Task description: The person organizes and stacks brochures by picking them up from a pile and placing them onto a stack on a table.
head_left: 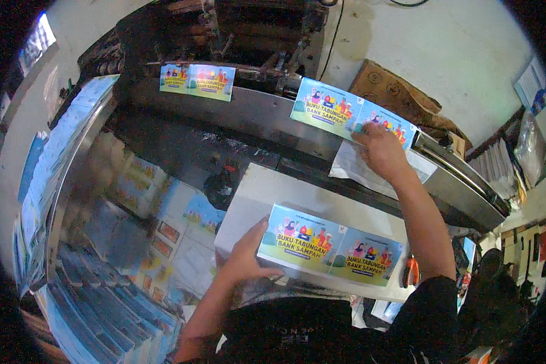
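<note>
My left hand [246,255] rests at the left end of a printed cover sheet [330,246], thumb and fingers spread apart. This blue sheet, with cartoon figures and yellow panels, lies on a white box-like block [255,188]; whether others lie under it I cannot tell. Farther off, my right hand [382,151] reaches up to a second sheet of the same print [324,109] on the metal machine rail [267,115]. Its fingers are bent over that sheet's lower edge, with the fingertips partly hidden. A third such sheet [197,82] stands farther left along the rail.
Long rows of stacked blue booklets [73,145] line a metal edge at the left, with more piles [103,321] below. Dark machinery [224,30] fills the back. Brown cardboard [394,91] leans near the wall. Orange-handled scissors [412,272] lie by the block's right end.
</note>
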Tool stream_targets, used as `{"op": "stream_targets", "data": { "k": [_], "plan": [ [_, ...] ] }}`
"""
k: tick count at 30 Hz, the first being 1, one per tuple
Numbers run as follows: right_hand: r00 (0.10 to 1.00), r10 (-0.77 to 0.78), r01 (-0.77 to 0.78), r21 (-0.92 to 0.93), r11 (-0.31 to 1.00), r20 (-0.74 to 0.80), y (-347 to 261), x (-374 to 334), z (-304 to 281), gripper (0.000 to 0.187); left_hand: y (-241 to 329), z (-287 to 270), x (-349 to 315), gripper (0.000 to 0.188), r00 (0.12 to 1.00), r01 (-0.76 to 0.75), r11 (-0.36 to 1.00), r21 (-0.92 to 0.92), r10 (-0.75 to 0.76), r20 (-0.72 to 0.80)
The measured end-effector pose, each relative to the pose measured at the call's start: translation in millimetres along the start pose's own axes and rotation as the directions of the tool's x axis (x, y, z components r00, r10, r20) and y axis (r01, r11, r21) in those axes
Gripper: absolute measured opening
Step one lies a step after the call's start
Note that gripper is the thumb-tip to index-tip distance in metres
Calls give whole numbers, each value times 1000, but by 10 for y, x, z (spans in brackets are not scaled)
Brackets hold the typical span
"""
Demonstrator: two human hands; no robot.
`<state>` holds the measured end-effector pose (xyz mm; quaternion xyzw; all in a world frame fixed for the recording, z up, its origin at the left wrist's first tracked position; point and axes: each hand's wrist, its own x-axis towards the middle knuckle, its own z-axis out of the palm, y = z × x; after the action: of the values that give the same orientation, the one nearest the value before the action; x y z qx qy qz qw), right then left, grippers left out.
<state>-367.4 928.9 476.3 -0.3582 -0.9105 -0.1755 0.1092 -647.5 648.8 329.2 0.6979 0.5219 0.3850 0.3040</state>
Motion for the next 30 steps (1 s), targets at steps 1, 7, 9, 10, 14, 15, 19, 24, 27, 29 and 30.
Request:
{"op": "stream_targets", "data": {
  "k": [1,7,9,10,14,15,19,24,27,29,30],
  "plan": [
    [996,22,-29,94,995,85,-97,-88,-87,40,43,-19,-5,124,999,34,999,-16,-34,5],
    [920,-121,-23,359,933,373,-1272,-1100,-842,68,-5,-23,91,111,995,14,925,-381,-51,-87],
    [884,-127,-21,309,951,451,-1494,-1425,-843,76,68,-1,361,105,995,24,859,-511,-68,-68],
    [876,-129,-32,324,946,465,-1525,-1471,-834,76,95,11,425,101,993,22,790,-613,-89,-79],
    [926,-93,-29,314,949,367,-1559,-1525,-754,76,-157,166,418,102,988,-34,756,-654,-74,-136],
    [923,-92,-26,298,954,374,-1569,-1525,-745,74,-181,159,438,106,989,-5,749,-663,-96,-116],
    [892,-121,-89,432,897,435,-1487,-1498,-704,67,-128,119,473,116,995,-37,787,-616,-26,-94],
    [874,-164,-144,566,812,458,-1334,-1277,-915,53,-189,125,421,118,994,-70,782,-619,2,-110],
    [844,-182,-62,430,901,504,-1025,-971,-1249,39,-215,151,382,119,995,-21,727,-686,-49,-83],
    [927,-25,-66,229,971,374,-637,-730,-1359,28,-187,121,349,113,996,-33,747,-664,-33,-87],
    [969,70,-120,204,972,238,-385,-585,-1348,25,-189,110,345,107,997,-34,765,-644,-22,-80]
  ]
}}
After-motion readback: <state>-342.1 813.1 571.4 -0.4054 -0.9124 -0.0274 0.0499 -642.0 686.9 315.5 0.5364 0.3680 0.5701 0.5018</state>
